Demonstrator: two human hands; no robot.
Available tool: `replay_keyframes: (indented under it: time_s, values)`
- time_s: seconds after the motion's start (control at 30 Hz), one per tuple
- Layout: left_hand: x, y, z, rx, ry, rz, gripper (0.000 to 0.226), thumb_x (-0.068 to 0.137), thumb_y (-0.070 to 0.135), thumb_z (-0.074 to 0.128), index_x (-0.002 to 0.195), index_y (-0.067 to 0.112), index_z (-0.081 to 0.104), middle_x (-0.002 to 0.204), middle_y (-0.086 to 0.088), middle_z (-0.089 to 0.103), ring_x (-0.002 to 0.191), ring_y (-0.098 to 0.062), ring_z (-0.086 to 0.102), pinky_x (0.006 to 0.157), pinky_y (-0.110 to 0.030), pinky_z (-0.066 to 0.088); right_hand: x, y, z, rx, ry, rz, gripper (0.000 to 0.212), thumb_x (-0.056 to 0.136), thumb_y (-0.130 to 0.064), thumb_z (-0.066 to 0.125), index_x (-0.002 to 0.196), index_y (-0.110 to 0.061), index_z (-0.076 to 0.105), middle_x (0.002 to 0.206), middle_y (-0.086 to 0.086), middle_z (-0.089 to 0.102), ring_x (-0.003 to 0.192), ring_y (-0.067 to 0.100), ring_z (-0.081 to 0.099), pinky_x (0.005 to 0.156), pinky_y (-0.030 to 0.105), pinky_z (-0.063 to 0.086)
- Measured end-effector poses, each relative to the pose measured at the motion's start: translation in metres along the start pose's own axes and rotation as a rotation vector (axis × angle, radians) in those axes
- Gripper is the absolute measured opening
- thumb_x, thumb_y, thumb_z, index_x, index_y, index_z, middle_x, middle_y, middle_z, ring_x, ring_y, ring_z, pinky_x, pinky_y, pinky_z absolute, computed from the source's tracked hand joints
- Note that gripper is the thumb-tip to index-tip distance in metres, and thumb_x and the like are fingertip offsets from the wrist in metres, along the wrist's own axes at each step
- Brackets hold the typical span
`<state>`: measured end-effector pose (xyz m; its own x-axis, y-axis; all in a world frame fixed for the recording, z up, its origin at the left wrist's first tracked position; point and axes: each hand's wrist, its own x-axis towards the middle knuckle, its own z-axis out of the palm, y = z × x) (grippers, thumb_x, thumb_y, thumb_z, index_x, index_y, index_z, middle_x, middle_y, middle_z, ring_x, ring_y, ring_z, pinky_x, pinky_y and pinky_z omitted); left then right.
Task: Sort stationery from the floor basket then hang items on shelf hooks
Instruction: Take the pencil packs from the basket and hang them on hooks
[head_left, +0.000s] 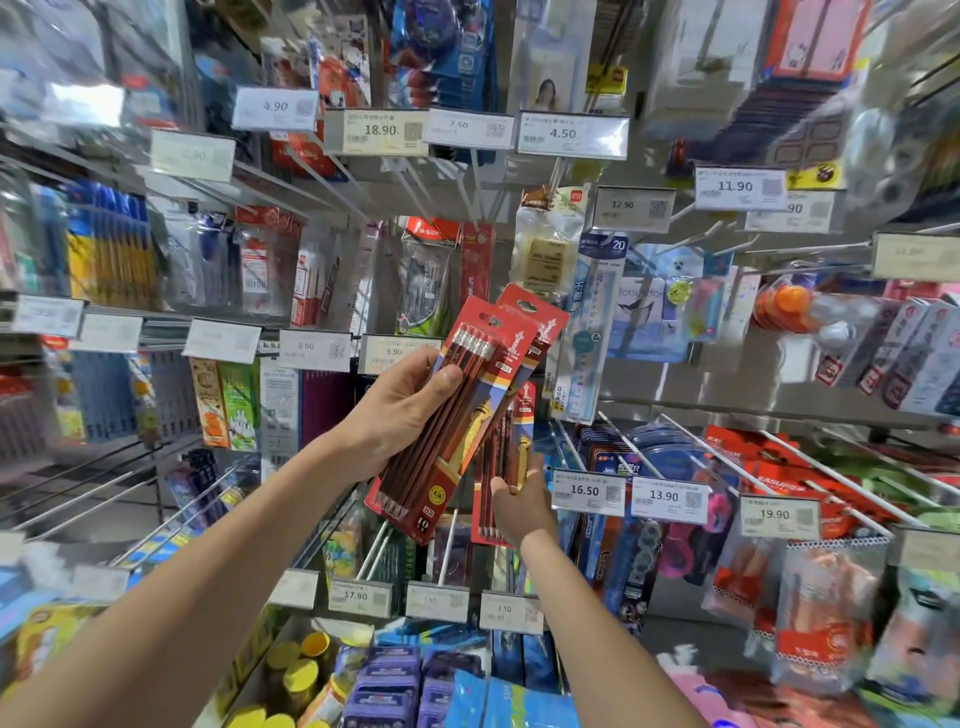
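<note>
Big shelf wall (701, 379) packed with hooks and price tags (574, 134) fills my view. Dead centre, my left hand (410, 400) has its fingers wrapped round two fanned red pencil packs (441, 447). Their long axis runs 7 to 1 o'clock, with the hang holes (491, 318) at the 1 o'clock end. At 5 o'clock from it, my right hand (522, 504) pinches the bottom of a third pack (514, 415), fingers narrow. Right hand's nearer the shelf, so I reckon that pack gets hooked first. Which hook, can't tell.
</note>
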<state>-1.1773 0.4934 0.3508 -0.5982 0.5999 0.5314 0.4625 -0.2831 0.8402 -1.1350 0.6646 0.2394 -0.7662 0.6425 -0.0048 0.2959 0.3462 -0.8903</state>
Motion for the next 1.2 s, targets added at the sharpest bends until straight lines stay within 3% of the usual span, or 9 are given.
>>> replay_keyframes:
  time_s: [0.1, 0.17, 0.23, 0.33, 0.47, 0.63, 0.8, 0.97, 1.2]
  values:
    - [-0.001, -0.002, -0.001, -0.001, 0.001, -0.003, 0.034, 0.096, 0.039, 0.056, 0.110, 0.008, 0.059, 0.094, -0.010, 0.060, 0.076, -0.017, 0.061, 0.067, -0.033, 0.057, -0.020, 0.002, -0.002, -0.220, 0.010, 0.026, 0.076, 0.107, -0.032, 0.046, 0.163, -0.020, -0.003, 0.156, 0.012, 0.042, 0.112, 0.029, 0.061, 0.088, 0.034, 0.049]
    - [-0.001, -0.002, -0.001, 0.009, 0.019, 0.002, 0.044, 0.095, 0.040, 0.056, 0.115, 0.000, 0.055, 0.099, -0.014, 0.057, 0.080, -0.025, 0.058, 0.071, -0.037, 0.055, -0.037, 0.006, 0.003, -0.366, 0.081, -0.070, 0.058, 0.101, -0.023, 0.057, 0.154, -0.016, 0.034, 0.135, 0.010, 0.061, 0.102, 0.021, 0.063, 0.077, 0.025, 0.047]
    - [-0.001, -0.003, 0.000, 0.019, 0.031, 0.011, 0.049, 0.097, 0.042, 0.057, 0.116, -0.003, 0.053, 0.100, -0.015, 0.056, 0.084, -0.027, 0.055, 0.073, -0.040, 0.052, -0.056, 0.007, 0.004, -0.312, 0.120, -0.222, 0.027, 0.093, -0.011, 0.064, 0.118, -0.019, 0.067, 0.105, -0.002, 0.070, 0.086, 0.010, 0.065, 0.064, 0.014, 0.047]
    - [-0.004, 0.001, 0.001, 0.016, 0.020, 0.007, 0.059, 0.094, 0.049, 0.062, 0.115, -0.005, 0.051, 0.098, -0.015, 0.056, 0.084, -0.029, 0.054, 0.075, -0.045, 0.051, -0.085, -0.003, -0.005, 0.019, 0.264, -0.504, 0.016, 0.088, -0.005, 0.065, 0.087, -0.020, 0.068, 0.077, -0.010, 0.065, 0.064, 0.002, 0.059, 0.052, 0.017, 0.046]
    - [-0.004, 0.002, 0.004, 0.032, 0.027, 0.003, 0.050, 0.097, 0.047, 0.063, 0.111, 0.000, 0.055, 0.095, -0.014, 0.058, 0.080, -0.026, 0.058, 0.076, -0.045, 0.052, -0.104, -0.031, -0.017, 0.534, 0.293, -0.659, 0.007, 0.100, -0.016, 0.062, 0.103, -0.021, 0.064, 0.088, -0.001, 0.064, 0.070, 0.007, 0.057, 0.058, 0.021, 0.047]
    - [-0.006, 0.006, 0.011, 0.063, 0.057, 0.050, 0.025, 0.097, 0.037, 0.057, 0.093, 0.013, 0.063, 0.079, 0.008, 0.064, 0.074, -0.004, 0.060, 0.069, -0.023, 0.051, -0.108, -0.053, -0.013, 0.376, 0.262, -0.628, 0.036, 0.080, -0.042, 0.081, 0.100, -0.024, 0.057, 0.090, -0.004, 0.060, 0.083, 0.010, 0.058, 0.071, 0.025, 0.050]
    - [-0.011, 0.009, 0.014, 0.059, 0.066, 0.031, 0.031, 0.100, 0.043, 0.056, 0.103, 0.019, 0.076, 0.100, -0.012, 0.074, 0.090, -0.025, 0.069, 0.085, -0.046, 0.056, -0.099, -0.054, -0.012, 0.546, 0.146, -0.510, 0.022, 0.081, -0.032, 0.075, 0.093, -0.021, 0.059, 0.095, 0.006, 0.068, 0.086, 0.026, 0.066, 0.080, 0.054, 0.057]
    - [-0.008, 0.012, 0.012, 0.003, 0.101, -0.055, 0.041, 0.109, 0.037, 0.042, 0.114, 0.015, 0.076, 0.109, -0.013, 0.075, 0.090, -0.029, 0.071, 0.075, -0.040, 0.059, -0.095, -0.020, -0.022, 0.793, 0.018, -0.423, 0.023, 0.096, -0.020, 0.069, 0.113, -0.017, 0.055, 0.113, 0.010, 0.069, 0.101, 0.021, 0.070, 0.085, 0.041, 0.060]
    - [-0.006, 0.009, 0.010, -0.036, 0.109, -0.057, 0.039, 0.105, 0.009, 0.040, 0.108, 0.015, 0.079, 0.115, -0.005, 0.075, 0.095, -0.021, 0.070, 0.075, -0.037, 0.058, -0.093, 0.028, -0.031, 0.763, 0.215, -0.292, 0.058, 0.101, -0.024, 0.063, 0.153, -0.025, 0.037, 0.161, -0.006, 0.035, 0.149, 0.017, 0.032, 0.122, 0.046, 0.029]
